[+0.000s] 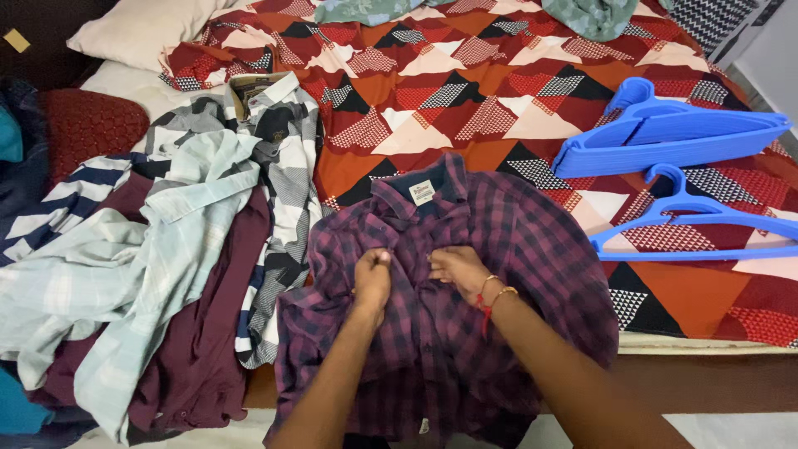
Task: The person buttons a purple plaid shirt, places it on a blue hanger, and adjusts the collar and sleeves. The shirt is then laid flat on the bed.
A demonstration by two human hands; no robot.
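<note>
A purple plaid shirt (499, 274) lay spread at the near edge of a bed with a red geometric bedspread (465, 91), left hand (371, 278) and right hand (457, 270) each pinched closed on its front placket, heaped shirts (166, 249) at left, blue hangers (665, 137) at right.

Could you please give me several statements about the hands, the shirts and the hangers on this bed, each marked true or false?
1. Both hands, left hand and right hand, touch the front of the purple checked shirt. True.
2. The blue hangers lie to the left of that shirt. False: they lie to its right, on the patterned bedspread.
3. A pile of other shirts lies to the left of the purple one. True.
4. The right hand holds a hanger. False: it is on the shirt, apart from the hangers.
5. The right wrist is bare. False: it wears bangles.
</note>
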